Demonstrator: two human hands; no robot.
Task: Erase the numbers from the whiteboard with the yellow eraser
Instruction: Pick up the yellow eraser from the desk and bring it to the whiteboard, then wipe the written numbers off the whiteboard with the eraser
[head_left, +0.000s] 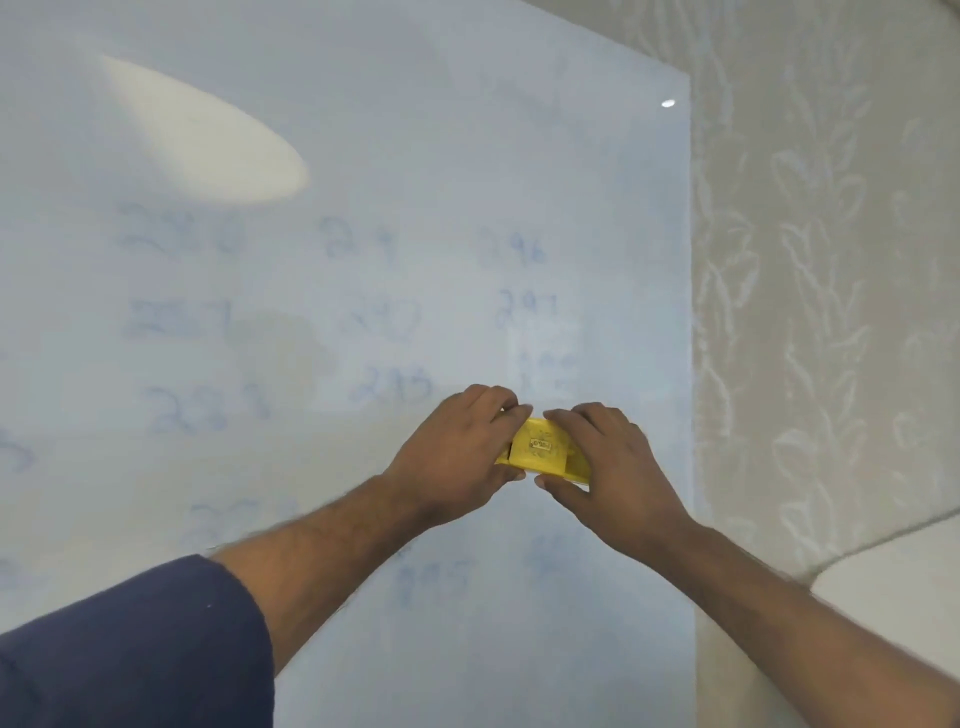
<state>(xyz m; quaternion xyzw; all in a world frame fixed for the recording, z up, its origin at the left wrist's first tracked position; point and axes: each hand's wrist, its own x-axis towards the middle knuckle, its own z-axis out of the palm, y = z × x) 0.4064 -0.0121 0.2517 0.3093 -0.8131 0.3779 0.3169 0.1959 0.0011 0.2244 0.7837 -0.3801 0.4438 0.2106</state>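
Pressing the yellow eraser flat to the whiteboard near its right edge, I clasp it with left hand and right hand for firm pressure; faint numbers remain

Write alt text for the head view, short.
Both hands, left hand and right hand, grip a yellow eraser against a whiteboard. Faint, smudged blue numbers remain in rows above and left of the eraser and below it. Patterned wallpaper shows to the right of the board.
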